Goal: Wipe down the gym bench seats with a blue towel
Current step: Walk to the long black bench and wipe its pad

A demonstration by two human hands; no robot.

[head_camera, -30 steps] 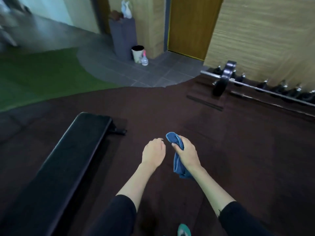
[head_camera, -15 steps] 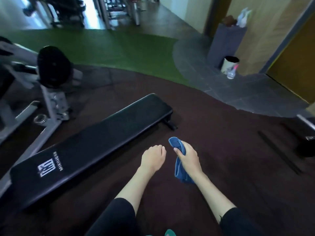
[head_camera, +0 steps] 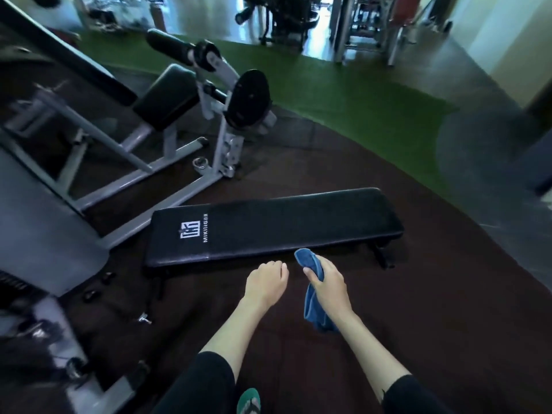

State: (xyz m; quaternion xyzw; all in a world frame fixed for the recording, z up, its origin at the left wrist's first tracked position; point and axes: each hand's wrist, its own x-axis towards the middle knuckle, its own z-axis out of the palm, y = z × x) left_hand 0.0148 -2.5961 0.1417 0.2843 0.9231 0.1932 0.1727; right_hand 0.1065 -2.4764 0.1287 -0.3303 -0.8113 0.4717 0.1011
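A flat black gym bench [head_camera: 286,225] with a white logo lies crosswise in front of me on the dark rubber floor. My right hand [head_camera: 328,283] grips a bunched blue towel [head_camera: 313,306] just short of the bench's near edge; the towel's top pokes above my fingers and the rest hangs down below my wrist. My left hand [head_camera: 265,283] hovers beside it with loosely curled fingers and holds nothing. Neither hand touches the bench.
A grey steel exercise machine [head_camera: 167,135] with black pads stands to the left and behind the bench. Another grey machine part [head_camera: 38,234] fills the near left. Green turf [head_camera: 343,94] lies beyond the rubber floor. My green sandal [head_camera: 249,401] shows at the bottom.
My view has swung left, so the bench now lies straight ahead and crosswise. Both hands keep the same pose, with the towel still in the right one.
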